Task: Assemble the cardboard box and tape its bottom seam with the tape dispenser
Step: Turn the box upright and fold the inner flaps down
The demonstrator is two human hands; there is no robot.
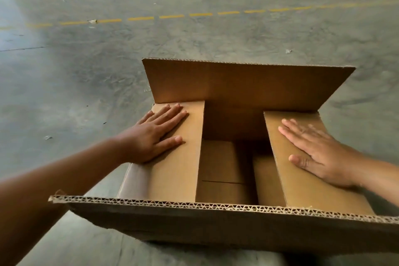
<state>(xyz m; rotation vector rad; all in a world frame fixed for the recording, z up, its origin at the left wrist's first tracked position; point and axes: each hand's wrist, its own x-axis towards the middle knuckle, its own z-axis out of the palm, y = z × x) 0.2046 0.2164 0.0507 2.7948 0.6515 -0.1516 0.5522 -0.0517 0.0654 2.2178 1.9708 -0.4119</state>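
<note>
On the concrete floor (108,60), just before the person, the cardboard box (226,227) stood with its open end upward, its long axis running left to right. Its far flap (237,82) stood raised and its near flap (216,203) leaned toward the camera. The left hand (155,134) lay flat, fingers spread, grip open, on the left short flap (179,168); the right hand (319,153) pressed likewise, gripping nothing, on the right short flap (313,190). Inside the box only folded flaps at the far end showed.
</note>
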